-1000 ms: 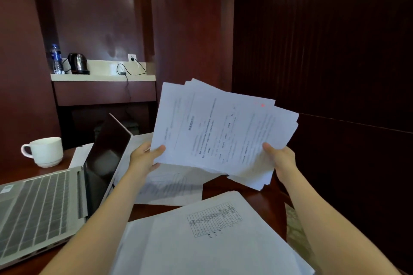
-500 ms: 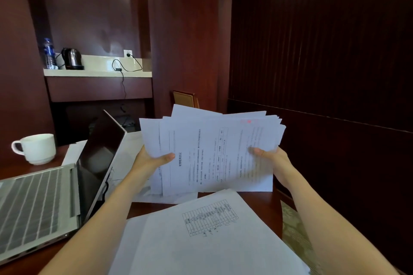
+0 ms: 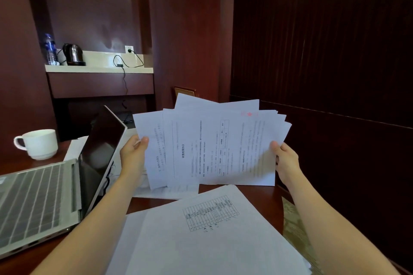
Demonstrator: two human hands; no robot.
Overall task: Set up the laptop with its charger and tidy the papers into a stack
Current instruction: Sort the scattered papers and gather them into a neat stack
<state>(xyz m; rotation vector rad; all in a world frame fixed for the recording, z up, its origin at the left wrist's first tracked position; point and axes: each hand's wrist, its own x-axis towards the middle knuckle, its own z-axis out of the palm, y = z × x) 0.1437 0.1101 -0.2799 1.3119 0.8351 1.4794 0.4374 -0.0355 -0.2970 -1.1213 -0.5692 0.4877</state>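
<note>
Two hands pinching fanned papers (image 3: 212, 147), left hand (image 3: 133, 156), right hand (image 3: 287, 159)

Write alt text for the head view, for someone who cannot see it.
A person's left hand and right hand hold an uneven sheaf of papers upright by its sides over a wooden table. More sheets lie flat nearer the camera; an open laptop and a white mug sit to the left. A kettle and bottle stand on a shelf behind.
</note>
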